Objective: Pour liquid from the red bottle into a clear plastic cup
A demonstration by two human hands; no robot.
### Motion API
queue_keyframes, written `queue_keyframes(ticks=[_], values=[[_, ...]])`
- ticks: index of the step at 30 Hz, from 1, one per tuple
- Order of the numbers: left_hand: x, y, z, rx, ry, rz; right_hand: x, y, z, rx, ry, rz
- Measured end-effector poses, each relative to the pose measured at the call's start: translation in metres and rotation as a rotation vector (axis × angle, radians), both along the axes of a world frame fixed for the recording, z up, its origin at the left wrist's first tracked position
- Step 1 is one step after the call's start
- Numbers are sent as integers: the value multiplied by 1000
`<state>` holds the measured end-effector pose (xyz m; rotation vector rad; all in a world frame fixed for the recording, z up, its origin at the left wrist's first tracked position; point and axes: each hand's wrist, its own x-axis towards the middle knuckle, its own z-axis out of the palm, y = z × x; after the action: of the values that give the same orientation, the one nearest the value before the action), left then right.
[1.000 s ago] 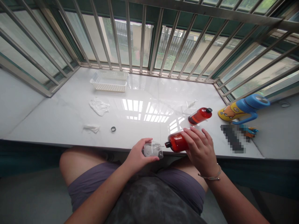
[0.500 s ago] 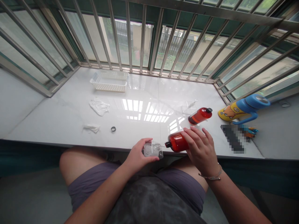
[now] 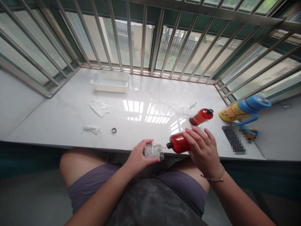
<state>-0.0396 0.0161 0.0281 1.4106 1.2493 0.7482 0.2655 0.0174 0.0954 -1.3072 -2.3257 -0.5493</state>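
Compared with half a second ago, only a slight change is seen: the right hand (image 3: 203,149) and the translucent red, round-shouldered bottle (image 3: 180,143) gripped in it are shifted a little to the right, while the left hand (image 3: 139,157) is kept in the same place. The trickle of clear liquid (image 3: 165,146) between the bottle's black threaded neck and the small clear, square-sided container (image 3: 153,153) is shown in both frames. The bottle is wrapped by the right fingers and tipped almost level, its mouth held near the container's opening but apart from it. The container is pinched between the left thumb and fingers, tilted toward the bottle over the near edge of the glossy white desk (image 3: 63,116); something clear and whitish is seen inside, though its level cannot be told. Behind the right hand, a second red bottle with a black cap (image 3: 201,117) is placed on the desk, a dark band visible on its lower part; whether this is label or contents cannot be told. Farther right, a yellow tumbler with a blue lid and handle (image 3: 231,113) is set. At the back left, a white perforated plastic basket (image 3: 110,89) is placed near the window bars (image 3: 129,40).
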Motion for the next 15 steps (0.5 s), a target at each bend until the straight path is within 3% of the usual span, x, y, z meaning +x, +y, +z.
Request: queue_keyframes(ticks=[15], values=[[0, 0, -1, -4, -12, -3, 0, 1, 5, 8, -12, 7]])
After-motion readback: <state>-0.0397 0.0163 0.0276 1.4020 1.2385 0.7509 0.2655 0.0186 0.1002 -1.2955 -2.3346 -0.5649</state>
